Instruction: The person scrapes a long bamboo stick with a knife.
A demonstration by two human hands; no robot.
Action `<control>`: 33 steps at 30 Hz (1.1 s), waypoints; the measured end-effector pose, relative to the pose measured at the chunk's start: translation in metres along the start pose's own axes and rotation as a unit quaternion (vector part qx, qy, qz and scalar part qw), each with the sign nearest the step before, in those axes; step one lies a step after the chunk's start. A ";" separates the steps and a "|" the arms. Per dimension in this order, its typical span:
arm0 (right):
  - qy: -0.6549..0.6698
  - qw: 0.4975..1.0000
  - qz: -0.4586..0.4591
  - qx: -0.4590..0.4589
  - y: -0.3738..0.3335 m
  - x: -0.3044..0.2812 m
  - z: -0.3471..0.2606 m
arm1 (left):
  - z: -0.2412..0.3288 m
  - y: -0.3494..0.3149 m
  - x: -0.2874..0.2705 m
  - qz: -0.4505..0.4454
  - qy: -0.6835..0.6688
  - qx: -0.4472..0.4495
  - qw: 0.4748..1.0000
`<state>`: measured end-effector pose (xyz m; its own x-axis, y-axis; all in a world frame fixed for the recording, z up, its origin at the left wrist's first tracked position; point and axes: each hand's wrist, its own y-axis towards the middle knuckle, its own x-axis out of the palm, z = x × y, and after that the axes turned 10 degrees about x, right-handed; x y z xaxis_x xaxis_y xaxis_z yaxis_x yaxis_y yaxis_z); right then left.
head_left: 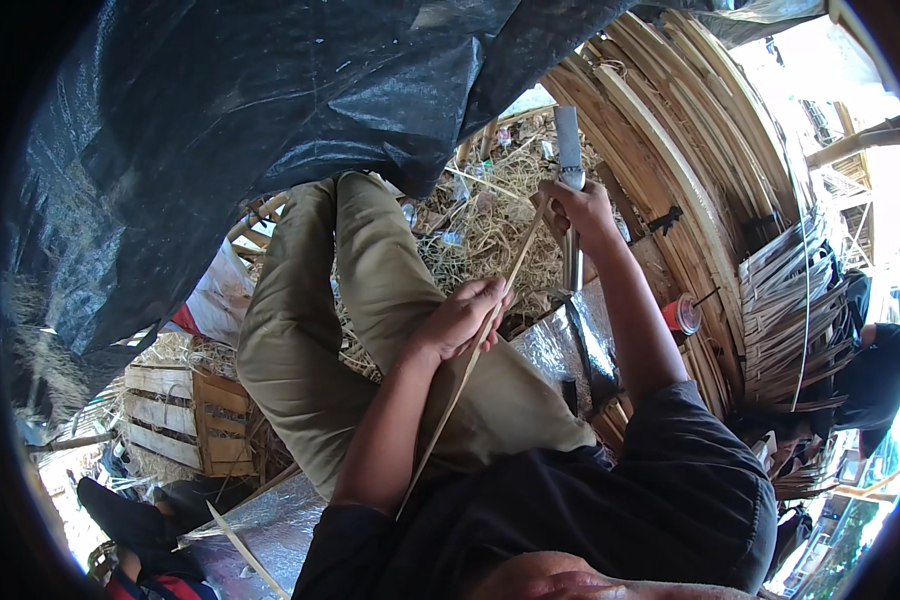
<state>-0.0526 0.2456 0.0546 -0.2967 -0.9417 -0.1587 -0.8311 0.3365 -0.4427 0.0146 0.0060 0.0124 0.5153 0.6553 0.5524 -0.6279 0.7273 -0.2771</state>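
Note:
A long, thin, pale strip that looks like bamboo (448, 432) runs slantwise over my lap, from beside my chest up to my right hand. Partway along it, my left hand (463, 318) is closed around the strip above my thigh. Farther off and to the right, my right hand (582, 212) grips a knife (568, 138) with a flat, squared blade and a long handle. The blade points away from me, and the handle reaches down below the fist. The strip's far end meets the thumb side of that fist; the exact contact with the blade is hidden.
Stacked long slats (670, 130) curve along the right, beside a bundle of thin strips (785, 310) and a red cup (682, 315). Straw shavings (480, 225) litter the ground. Black plastic sheeting (300, 90) hangs at upper left, above a wooden crate (185, 415). Another person's legs (135, 515) show at lower left.

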 end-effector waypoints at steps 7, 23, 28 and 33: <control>-0.284 0.946 0.157 -0.005 0.037 -0.023 -0.005 | -0.004 0.002 0.003 0.042 0.029 0.102 0.993; -0.511 0.819 0.158 -0.209 0.056 -0.028 0.042 | -0.021 0.010 0.002 0.078 0.228 0.199 0.950; -0.455 0.881 0.125 0.029 0.051 -0.032 0.009 | -0.019 0.008 0.004 0.065 0.219 0.175 0.958; -0.546 0.817 0.084 -0.164 0.060 -0.040 0.036 | -0.013 -0.001 0.000 0.051 0.113 0.097 0.988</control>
<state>-0.0735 0.3038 0.0026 0.0268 -0.2601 -0.9652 -0.9564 0.2743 -0.1005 0.0235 0.0081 0.0025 0.5467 0.7678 0.3340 -0.7718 0.6168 -0.1544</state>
